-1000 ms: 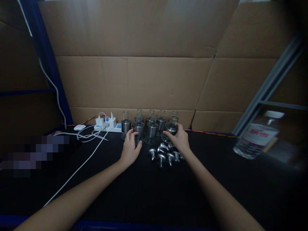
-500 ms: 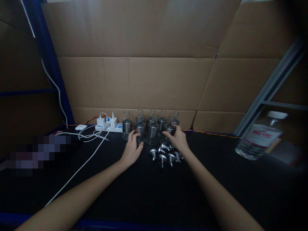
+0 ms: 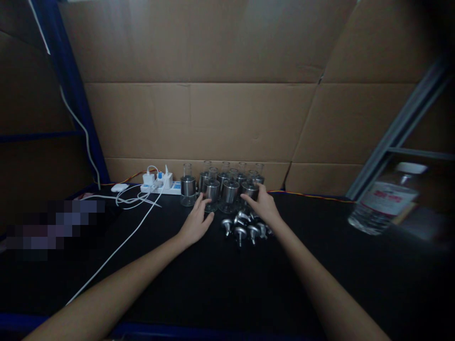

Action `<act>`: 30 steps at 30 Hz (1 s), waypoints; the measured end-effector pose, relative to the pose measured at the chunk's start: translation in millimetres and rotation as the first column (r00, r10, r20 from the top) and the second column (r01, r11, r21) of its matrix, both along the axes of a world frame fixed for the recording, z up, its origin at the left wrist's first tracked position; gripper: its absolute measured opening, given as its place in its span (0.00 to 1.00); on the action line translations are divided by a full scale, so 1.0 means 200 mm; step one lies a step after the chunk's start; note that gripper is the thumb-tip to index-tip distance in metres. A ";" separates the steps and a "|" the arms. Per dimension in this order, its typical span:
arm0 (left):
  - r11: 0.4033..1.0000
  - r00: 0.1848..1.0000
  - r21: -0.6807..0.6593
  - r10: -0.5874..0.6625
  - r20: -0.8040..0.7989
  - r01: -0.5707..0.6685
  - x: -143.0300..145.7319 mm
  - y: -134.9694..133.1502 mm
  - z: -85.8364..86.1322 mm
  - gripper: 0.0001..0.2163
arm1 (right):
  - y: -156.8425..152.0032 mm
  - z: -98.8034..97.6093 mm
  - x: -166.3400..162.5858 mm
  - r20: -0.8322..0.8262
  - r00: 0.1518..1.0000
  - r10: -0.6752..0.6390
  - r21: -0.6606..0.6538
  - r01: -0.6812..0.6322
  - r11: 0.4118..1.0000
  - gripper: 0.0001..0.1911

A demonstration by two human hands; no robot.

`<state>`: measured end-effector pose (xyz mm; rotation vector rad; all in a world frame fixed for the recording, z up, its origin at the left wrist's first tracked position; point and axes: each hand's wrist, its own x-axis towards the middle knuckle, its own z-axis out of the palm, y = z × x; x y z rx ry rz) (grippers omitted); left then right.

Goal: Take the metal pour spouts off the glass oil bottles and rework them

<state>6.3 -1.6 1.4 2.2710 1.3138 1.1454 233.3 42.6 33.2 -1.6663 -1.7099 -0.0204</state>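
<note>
Several clear glass bottles with narrow necks and metal bands stand upright in a cluster by the cardboard wall. My left hand (image 3: 196,223) is open, its fingertips against the left side of a front glass bottle (image 3: 212,190). Beside that one stands another front bottle (image 3: 230,190). On the cluster's right, my right hand (image 3: 263,204) has its thumb and fingers around a glass bottle (image 3: 250,191), which stays on the table. A pile of small metal funnel-shaped stoppers (image 3: 240,233) lies just in front, below my right hand. A separate bottle (image 3: 188,186) stands at the left end.
A white power strip (image 3: 174,189) with plugged-in chargers and a loose white cable (image 3: 122,243) lies at left. On the right stands a large plastic bottle (image 3: 386,201) with a white cap. The cardboard wall (image 3: 199,121) closes off the back of the black tabletop (image 3: 227,289).
The two middle front bottles have slid slightly to the right, closer to the bottle in my right hand. My left hand has moved a little right with them; my right hand has barely moved.
</note>
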 end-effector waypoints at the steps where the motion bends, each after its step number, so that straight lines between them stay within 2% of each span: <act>1: 1.000 1.000 -0.004 -0.013 -0.012 0.013 0.00 0.00 0.00 0.17 | 0.00 0.00 0.00 0.008 1.000 -0.007 -0.016 0.007 1.000 0.35; 7: 0.998 0.996 -0.033 -0.062 -0.064 0.060 0.00 0.00 0.00 0.19 | -0.03 0.03 0.03 0.052 0.998 -0.023 -0.103 0.029 0.994 0.33; 10: 0.999 0.997 0.027 -0.035 -0.063 0.037 0.00 -0.02 0.01 0.17 | -0.06 0.07 0.03 0.088 0.995 -0.055 -0.002 0.056 0.998 0.29; 13: 0.983 0.998 0.182 0.006 -0.055 0.004 0.01 -0.06 0.05 0.16 | -0.12 0.12 0.01 0.105 0.985 -0.140 0.166 0.121 0.979 0.25; 15: 0.966 0.990 0.242 -0.062 -0.129 0.092 0.01 -0.08 0.07 0.17 | -0.15 0.15 -0.03 0.081 0.985 -0.150 0.256 0.125 0.959 0.21; 18: 0.914 0.909 0.236 -0.242 -0.340 0.332 0.02 -0.11 0.08 0.21 | -0.20 0.17 -0.09 0.058 0.997 -0.048 0.321 0.027 0.947 0.15; 20: 0.881 0.843 0.199 -0.310 -0.440 0.428 0.03 -0.11 0.09 0.23 | -0.21 0.15 -0.13 0.091 0.995 0.050 0.280 -0.074 0.957 0.11; 22: 0.884 0.827 0.175 -0.314 -0.465 0.434 0.03 -0.11 0.08 0.22 | -0.21 0.13 -0.17 0.142 0.979 0.147 0.210 -0.175 0.962 0.08; 25: 0.925 0.870 0.164 -0.246 -0.427 0.343 0.03 -0.10 0.07 0.17 | -0.22 0.09 -0.21 0.220 0.939 0.264 0.112 -0.293 0.950 0.06; 30: 0.972 0.934 0.134 -0.142 -0.328 0.195 0.02 -0.07 0.05 0.13 | -0.25 0.05 -0.29 0.304 0.870 0.389 -0.041 -0.396 0.917 0.09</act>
